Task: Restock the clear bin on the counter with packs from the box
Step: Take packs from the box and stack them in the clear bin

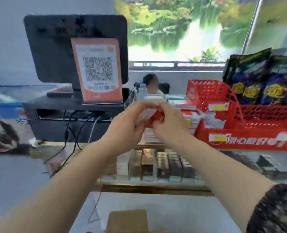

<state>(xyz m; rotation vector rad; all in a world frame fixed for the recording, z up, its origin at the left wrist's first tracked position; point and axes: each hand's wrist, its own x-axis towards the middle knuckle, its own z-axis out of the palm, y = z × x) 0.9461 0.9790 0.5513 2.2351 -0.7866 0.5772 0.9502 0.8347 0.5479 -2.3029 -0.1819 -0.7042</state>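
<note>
Both my hands are raised over the counter and hold red and white packs between them. My left hand grips the packs from the left, and my right hand has its fingers curled over them from the right. Just behind the hands stands the clear bin, with red and white packs stacked in it. A brown cardboard box lies at the bottom edge, below my arms. The frame is blurred.
A black register screen with an orange QR sign stands at the left, its cables trailing down. Red baskets with dark snack bags fill the right. Dark boxes sit in a clear divided tray. A person sits behind the counter.
</note>
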